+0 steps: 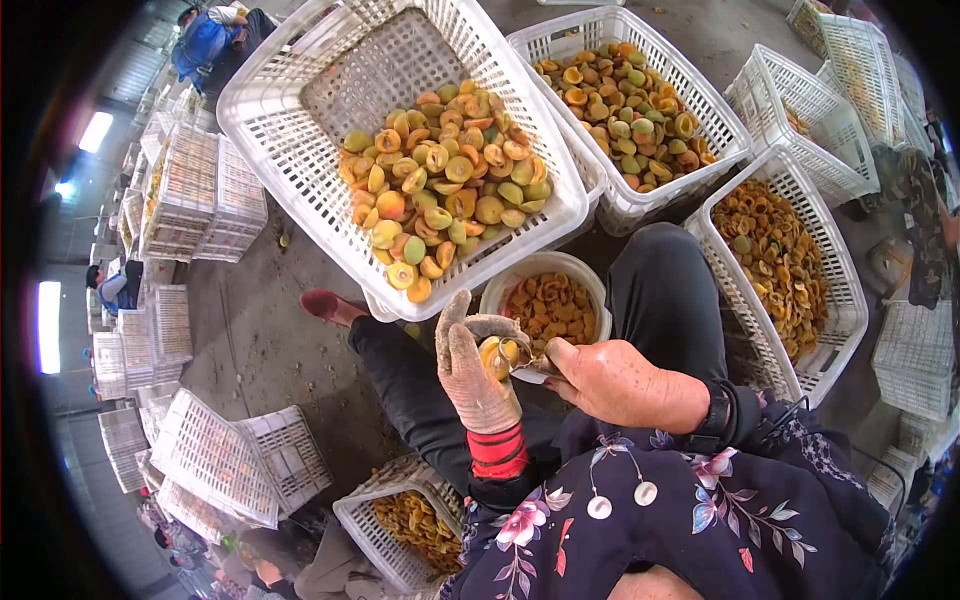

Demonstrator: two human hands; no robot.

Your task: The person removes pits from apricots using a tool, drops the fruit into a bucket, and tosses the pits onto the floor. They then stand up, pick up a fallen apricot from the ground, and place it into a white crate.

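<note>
My left hand (474, 370), in a dirty pale glove with a red cuff, has its fingers curled round a yellow peach half (497, 356). My bare right hand (625, 380) grips a small pitting tool (530, 362), whose curved metal end meets the fruit; its handle is mostly hidden in the fist. Just beyond both hands is a round white bucket (603, 318) with orange-brown fruit pieces (550, 306) inside. Above it, a tilted white crate (290, 165) holds a heap of halved yellow-green peaches (450, 180).
Another crate of halved fruit (630, 115) stands at the upper right. By my right leg is a crate of orange-brown pieces (770, 265), with a similar crate (420, 515) at lower left. Stacked crates (190, 190) line the left, and other people (215, 45) sit around.
</note>
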